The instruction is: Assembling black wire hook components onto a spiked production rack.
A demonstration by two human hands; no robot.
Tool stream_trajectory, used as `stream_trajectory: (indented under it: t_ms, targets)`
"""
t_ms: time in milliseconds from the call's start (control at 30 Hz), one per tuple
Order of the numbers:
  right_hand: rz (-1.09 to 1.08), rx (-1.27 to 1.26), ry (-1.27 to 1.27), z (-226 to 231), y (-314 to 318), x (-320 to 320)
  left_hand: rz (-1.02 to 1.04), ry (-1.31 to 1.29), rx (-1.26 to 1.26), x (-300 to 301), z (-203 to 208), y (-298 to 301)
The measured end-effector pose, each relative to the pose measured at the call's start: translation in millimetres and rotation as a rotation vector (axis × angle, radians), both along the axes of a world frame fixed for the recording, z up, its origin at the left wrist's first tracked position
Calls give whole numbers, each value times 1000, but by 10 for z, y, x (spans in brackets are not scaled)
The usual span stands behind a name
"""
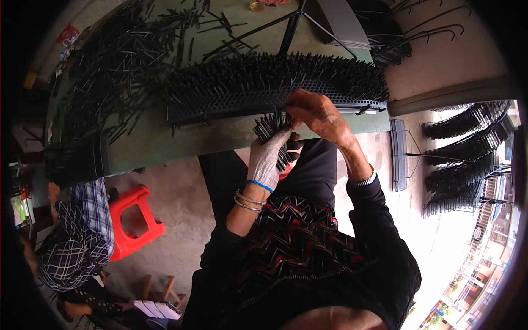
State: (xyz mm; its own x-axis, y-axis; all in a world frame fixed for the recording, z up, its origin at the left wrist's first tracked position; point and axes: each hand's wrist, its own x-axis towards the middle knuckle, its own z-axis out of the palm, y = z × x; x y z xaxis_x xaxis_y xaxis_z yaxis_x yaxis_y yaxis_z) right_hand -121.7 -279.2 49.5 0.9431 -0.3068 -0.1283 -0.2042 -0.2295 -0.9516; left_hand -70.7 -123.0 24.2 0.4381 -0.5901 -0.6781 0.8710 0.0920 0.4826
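Zigzag top (297,242) | black sticks (265,126) within left fingers (295,146), beside right fingers (300,100)

Black sticks (267,126), green table (214,137), red stool (153,214)

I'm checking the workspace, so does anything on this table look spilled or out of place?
Loose black strips on the left of the green table look messy: they lie tangled at all angles, unlike the black pieces packed in the perforated panel.
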Motion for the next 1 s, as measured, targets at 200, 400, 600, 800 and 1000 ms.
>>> stream_trajectory:
  t_ms: [200, 400, 600, 800, 1000]
  targets:
    - [-280, -332, -120, 155, -60, 19, 63, 153, -175, 112, -340, -18]
    - [-434, -610, -334, -194, -184, 192, 49, 225, -192, 91, -313, -137]
    - [-348, -612, -309, -302, -220, 207, 131, 302, -141, 43, -480, -125]
    - [-294, -752, -357, -211, -233, 283, 182, 343, -154, 29, -305, -113]
    - [-106, -970, -268, -234, -324, 316, 143, 261, -141, 34, -329, -105]
